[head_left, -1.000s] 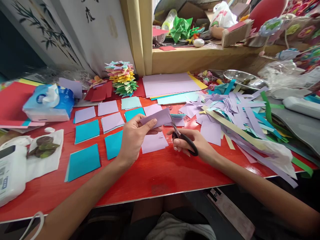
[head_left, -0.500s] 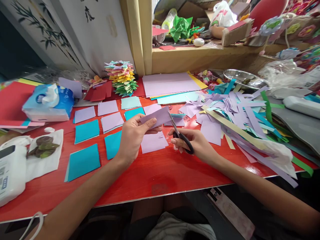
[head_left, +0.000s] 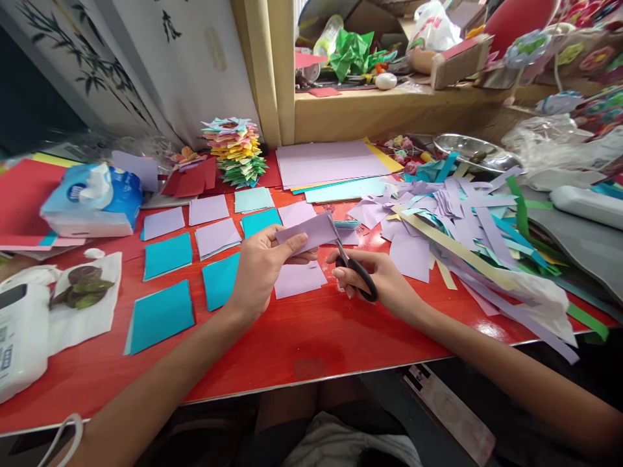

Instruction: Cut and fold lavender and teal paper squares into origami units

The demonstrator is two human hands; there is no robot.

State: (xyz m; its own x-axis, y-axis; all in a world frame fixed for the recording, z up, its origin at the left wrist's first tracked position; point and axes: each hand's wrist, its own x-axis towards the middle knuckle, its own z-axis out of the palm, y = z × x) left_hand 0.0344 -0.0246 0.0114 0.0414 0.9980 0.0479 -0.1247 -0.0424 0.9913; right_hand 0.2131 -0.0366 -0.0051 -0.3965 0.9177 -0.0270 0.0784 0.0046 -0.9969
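Observation:
My left hand (head_left: 263, 267) pinches a purple strip of paper (head_left: 307, 235) between thumb and fingers, above the table. My right hand (head_left: 377, 275) is wrapped round the black handles of a pair of scissors (head_left: 359, 277). The scissor blades meet the right end of the strip, near its edge. Below the strip lie purple paper pieces (head_left: 299, 280). To the left are stacks of cut squares: teal ones (head_left: 163, 316), purple ones (head_left: 218, 237) and a pale blue one (head_left: 253, 200).
A heap of paper offcuts (head_left: 457, 207) covers the right side of the red table (head_left: 335, 344). Uncut purple sheets (head_left: 331, 162) and a folded-paper tower (head_left: 236, 152) stand behind. A tissue pack (head_left: 92, 198) and a white device (head_left: 22, 340) are at left; a metal bowl (head_left: 501, 159) is back right.
The purple strip and the left hand have shifted very slightly to the right and down, with the strip's end further between the scissor blades. Otherwise the scene is nearly the same.

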